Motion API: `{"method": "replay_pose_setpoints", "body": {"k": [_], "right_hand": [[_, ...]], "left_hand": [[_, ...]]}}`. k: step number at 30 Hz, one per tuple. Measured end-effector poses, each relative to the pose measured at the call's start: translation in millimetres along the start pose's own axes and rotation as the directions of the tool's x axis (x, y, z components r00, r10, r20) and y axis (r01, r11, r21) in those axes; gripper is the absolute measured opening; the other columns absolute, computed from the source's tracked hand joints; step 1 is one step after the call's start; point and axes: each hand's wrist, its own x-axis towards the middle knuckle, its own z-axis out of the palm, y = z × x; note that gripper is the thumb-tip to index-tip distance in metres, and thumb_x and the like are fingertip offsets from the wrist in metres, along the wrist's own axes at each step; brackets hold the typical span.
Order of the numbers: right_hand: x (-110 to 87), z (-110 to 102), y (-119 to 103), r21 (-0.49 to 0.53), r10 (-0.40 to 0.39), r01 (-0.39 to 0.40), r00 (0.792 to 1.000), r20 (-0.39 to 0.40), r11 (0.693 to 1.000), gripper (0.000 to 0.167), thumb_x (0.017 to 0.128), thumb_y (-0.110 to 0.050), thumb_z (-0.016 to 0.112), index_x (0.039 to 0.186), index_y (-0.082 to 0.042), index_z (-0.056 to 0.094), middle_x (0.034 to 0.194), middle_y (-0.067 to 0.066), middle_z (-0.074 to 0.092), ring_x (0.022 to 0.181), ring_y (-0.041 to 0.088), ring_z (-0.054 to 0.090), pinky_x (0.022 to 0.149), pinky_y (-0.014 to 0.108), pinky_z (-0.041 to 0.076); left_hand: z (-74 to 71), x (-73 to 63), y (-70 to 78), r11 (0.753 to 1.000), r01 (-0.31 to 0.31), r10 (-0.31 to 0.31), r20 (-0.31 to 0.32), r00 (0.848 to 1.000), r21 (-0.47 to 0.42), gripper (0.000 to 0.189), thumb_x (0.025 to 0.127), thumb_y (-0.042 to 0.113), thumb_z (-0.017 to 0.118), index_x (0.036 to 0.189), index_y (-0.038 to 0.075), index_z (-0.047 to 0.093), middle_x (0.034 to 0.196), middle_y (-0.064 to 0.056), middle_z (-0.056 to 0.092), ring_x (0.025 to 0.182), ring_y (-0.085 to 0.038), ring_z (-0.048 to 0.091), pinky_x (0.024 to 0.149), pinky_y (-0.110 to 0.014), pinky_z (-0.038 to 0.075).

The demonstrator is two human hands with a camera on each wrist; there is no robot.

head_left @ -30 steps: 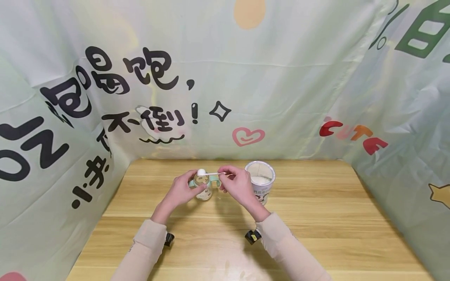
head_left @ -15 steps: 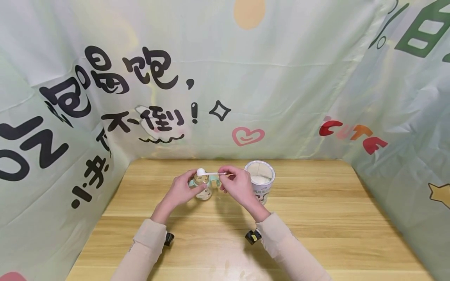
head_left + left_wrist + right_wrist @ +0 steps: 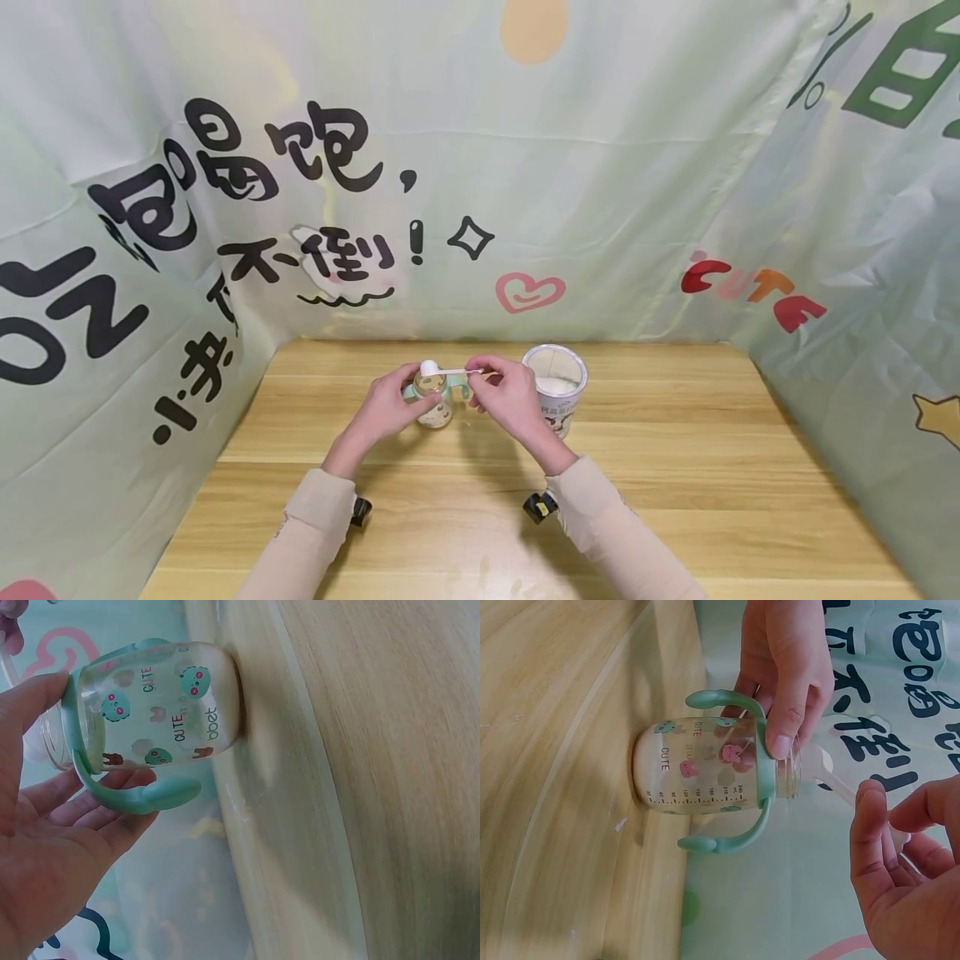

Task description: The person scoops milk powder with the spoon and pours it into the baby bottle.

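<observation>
A clear baby bottle (image 3: 437, 412) with green handles, cartoon prints and a measuring scale stands upright on the table. My left hand (image 3: 387, 406) grips it round the collar, the thumb on the near side in the right wrist view. Between thumb and fingers my right hand (image 3: 508, 393) pinches the thin handle of a white measuring scoop (image 3: 430, 368). The scoop's bowl (image 3: 821, 761) is right at the bottle's open mouth; whether powder is in it, I cannot tell. Something pale shows at the bottom of the bottle (image 3: 150, 712), too unclear to name.
Just right of my right hand stands an open tin (image 3: 558, 408) with pale powder inside, partly hidden by that hand. The wooden table (image 3: 675, 467) ends at printed cloth walls (image 3: 600, 208) behind and on both sides.
</observation>
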Motion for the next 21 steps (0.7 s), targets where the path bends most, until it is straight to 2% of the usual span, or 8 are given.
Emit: {"method": "replay_pose_setpoints", "body": {"k": [8, 12, 17, 21], "right_hand": [[0.5, 0.2, 0.8, -0.003, -0.010, 0.010, 1.000, -0.006, 1.000, 0.019, 0.093, -0.004, 0.065, 0.106, -0.002, 0.079, 0.082, 0.010, 0.077, 0.056, 0.024, 0.070, 0.050, 0.027, 0.057], [0.0, -0.1, 0.5, -0.006, -0.011, 0.011, 1.000, -0.011, 1.000, 0.018, 0.094, -0.005, 0.066, 0.105, -0.006, 0.080, 0.082, 0.009, 0.078, 0.055, 0.022, 0.070, 0.050, 0.027, 0.058], [0.0, 0.2, 1.5, -0.001, -0.013, 0.013, 1.000, -0.018, 1.000, 0.016, 0.095, -0.005, 0.067, 0.105, -0.005, 0.079, 0.081, 0.010, 0.077, 0.056, 0.025, 0.071, 0.050, 0.027, 0.058], [-0.2, 0.1, 0.8, 0.010, -0.015, 0.015, 1.000, -0.017, 1.000, 0.018, 0.096, -0.005, 0.065, 0.107, -0.002, 0.079, 0.075, 0.018, 0.075, 0.057, 0.030, 0.071, 0.049, 0.025, 0.057]], "left_hand": [[-0.7, 0.3, 0.0, 1.000, -0.001, 0.001, 0.000, 1.000, 0.003, 0.069, 0.091, 0.035, 0.083, 0.147, 0.003, 0.058, 0.136, -0.019, 0.070, 0.122, -0.036, 0.069, 0.105, -0.051, 0.058], [-0.3, -0.2, -0.3, 1.000, 0.004, -0.004, 0.001, 1.000, 0.008, 0.067, 0.091, 0.034, 0.083, 0.146, 0.004, 0.059, 0.136, -0.019, 0.070, 0.121, -0.036, 0.069, 0.105, -0.051, 0.058], [0.3, -0.4, -0.5, 1.000, 0.007, -0.007, -0.003, 1.000, 0.015, 0.065, 0.091, 0.035, 0.083, 0.144, 0.004, 0.060, 0.133, -0.018, 0.072, 0.119, -0.034, 0.070, 0.103, -0.050, 0.058], [0.6, -0.4, -0.7, 1.000, 0.004, -0.004, -0.009, 1.000, 0.018, 0.062, 0.091, 0.035, 0.083, 0.141, 0.005, 0.062, 0.130, -0.016, 0.073, 0.116, -0.033, 0.071, 0.101, -0.050, 0.059]]}}
